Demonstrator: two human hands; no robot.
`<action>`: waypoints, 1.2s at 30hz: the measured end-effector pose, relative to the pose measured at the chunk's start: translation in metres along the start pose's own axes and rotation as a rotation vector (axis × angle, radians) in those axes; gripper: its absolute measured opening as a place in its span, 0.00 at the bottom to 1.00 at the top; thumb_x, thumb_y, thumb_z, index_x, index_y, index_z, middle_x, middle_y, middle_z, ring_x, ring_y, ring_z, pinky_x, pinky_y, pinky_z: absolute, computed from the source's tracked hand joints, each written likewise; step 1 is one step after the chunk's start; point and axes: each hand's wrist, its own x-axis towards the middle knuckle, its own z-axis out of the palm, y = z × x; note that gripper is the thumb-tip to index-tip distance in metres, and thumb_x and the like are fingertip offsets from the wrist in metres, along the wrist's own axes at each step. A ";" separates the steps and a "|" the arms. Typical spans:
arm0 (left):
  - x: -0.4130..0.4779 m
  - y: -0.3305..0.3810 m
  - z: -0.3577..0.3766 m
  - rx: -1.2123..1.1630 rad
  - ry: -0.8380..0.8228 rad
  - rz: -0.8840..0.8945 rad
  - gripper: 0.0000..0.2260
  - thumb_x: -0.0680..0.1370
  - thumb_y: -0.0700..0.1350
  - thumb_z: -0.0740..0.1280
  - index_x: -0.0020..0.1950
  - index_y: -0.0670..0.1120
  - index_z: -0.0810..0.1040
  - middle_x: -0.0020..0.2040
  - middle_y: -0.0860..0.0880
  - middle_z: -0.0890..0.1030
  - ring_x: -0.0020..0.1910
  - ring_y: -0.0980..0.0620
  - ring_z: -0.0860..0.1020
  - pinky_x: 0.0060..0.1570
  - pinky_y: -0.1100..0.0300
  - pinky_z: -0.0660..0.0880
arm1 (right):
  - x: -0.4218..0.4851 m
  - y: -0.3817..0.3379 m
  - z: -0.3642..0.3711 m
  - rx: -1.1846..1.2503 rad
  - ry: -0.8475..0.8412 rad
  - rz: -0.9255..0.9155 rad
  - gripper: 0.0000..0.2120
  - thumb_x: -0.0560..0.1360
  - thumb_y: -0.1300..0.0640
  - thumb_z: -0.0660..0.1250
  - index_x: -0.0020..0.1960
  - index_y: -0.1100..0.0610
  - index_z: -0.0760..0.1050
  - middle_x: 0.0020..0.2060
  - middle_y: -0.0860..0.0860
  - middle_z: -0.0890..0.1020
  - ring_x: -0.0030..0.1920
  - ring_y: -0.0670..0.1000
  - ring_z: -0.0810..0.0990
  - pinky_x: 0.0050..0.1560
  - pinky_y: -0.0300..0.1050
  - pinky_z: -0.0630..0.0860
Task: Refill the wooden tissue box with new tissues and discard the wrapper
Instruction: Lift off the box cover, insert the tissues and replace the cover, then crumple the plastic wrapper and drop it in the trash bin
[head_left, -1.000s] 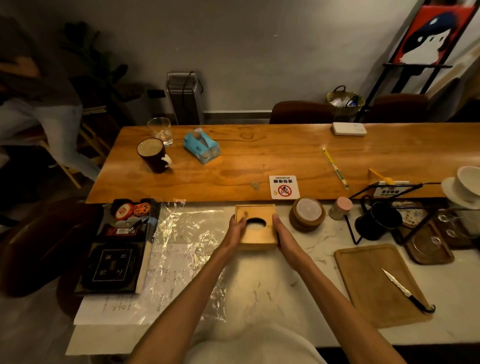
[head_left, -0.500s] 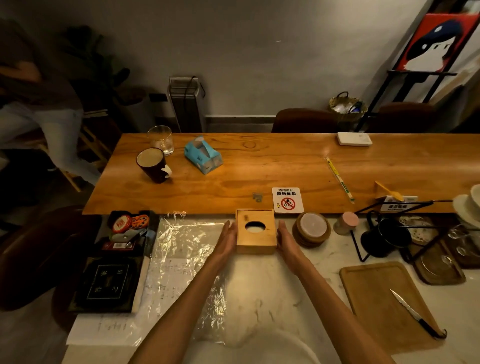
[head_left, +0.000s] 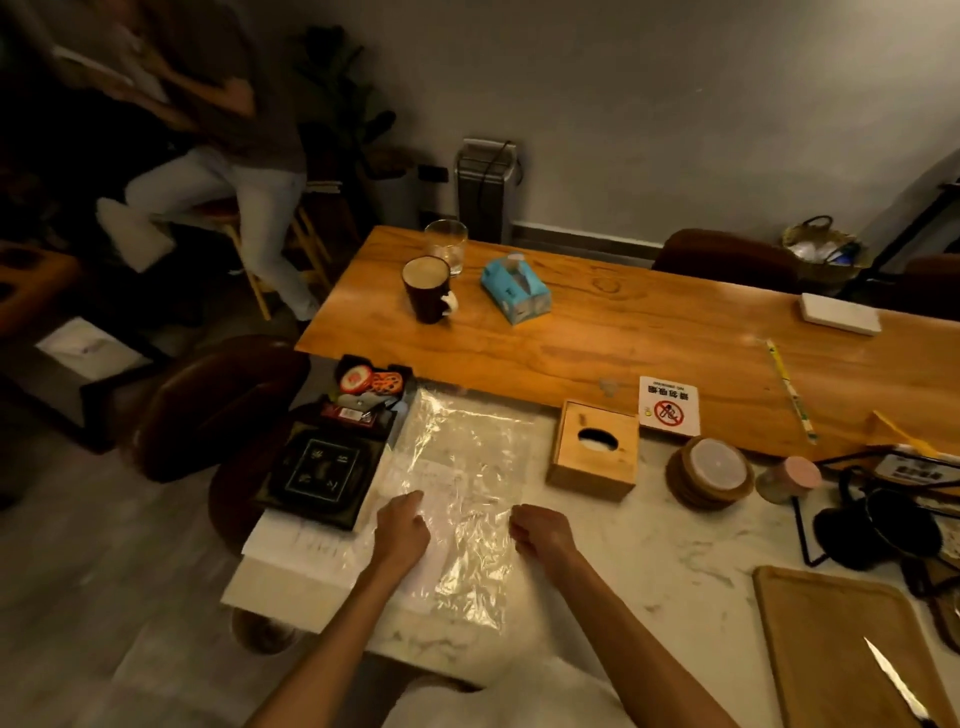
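Note:
The wooden tissue box (head_left: 595, 449) stands on the marble counter with white tissue showing in its oval slot. To its left a clear plastic wrapper (head_left: 462, 457) lies flat and crinkled over some papers. My left hand (head_left: 402, 530) sits on the wrapper's left near edge, fingers bent and pinching the film. My right hand (head_left: 540, 532) is curled at the wrapper's right near edge, fingers closed on the film. Both hands are well clear of the box.
Black boxes (head_left: 322, 467) lie left of the wrapper. A coaster stack (head_left: 709, 470) and a no-smoking sign (head_left: 669, 408) flank the box. A blue tissue pack (head_left: 514, 291), mug (head_left: 427, 288) and glass (head_left: 447, 252) stand on the wooden table. A cutting board (head_left: 831, 649) holds a knife (head_left: 898, 686). A person (head_left: 234, 156) sits far left.
Both hands let go of the wooden box, which stays on the counter, and moved left and nearer onto the plastic wrapper. The view swung left.

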 end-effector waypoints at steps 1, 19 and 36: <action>0.001 -0.005 0.002 -0.002 0.004 0.006 0.22 0.77 0.35 0.57 0.71 0.42 0.71 0.70 0.41 0.74 0.70 0.41 0.69 0.70 0.50 0.67 | 0.002 -0.002 0.007 -0.033 0.020 -0.002 0.19 0.74 0.57 0.69 0.25 0.55 0.72 0.25 0.55 0.74 0.25 0.50 0.68 0.33 0.46 0.66; -0.027 0.011 0.006 -0.013 -0.014 0.059 0.23 0.79 0.43 0.66 0.73 0.42 0.66 0.70 0.38 0.68 0.68 0.38 0.68 0.65 0.48 0.68 | -0.056 0.093 -0.066 -0.002 0.300 -0.062 0.04 0.70 0.65 0.75 0.44 0.62 0.82 0.38 0.58 0.86 0.37 0.52 0.82 0.39 0.43 0.77; -0.127 0.023 -0.033 -0.578 -0.203 0.250 0.25 0.73 0.26 0.68 0.69 0.39 0.70 0.42 0.40 0.79 0.34 0.54 0.80 0.36 0.65 0.79 | -0.142 0.099 -0.135 0.111 0.115 -0.321 0.06 0.74 0.63 0.71 0.50 0.63 0.80 0.44 0.60 0.85 0.41 0.54 0.83 0.44 0.45 0.79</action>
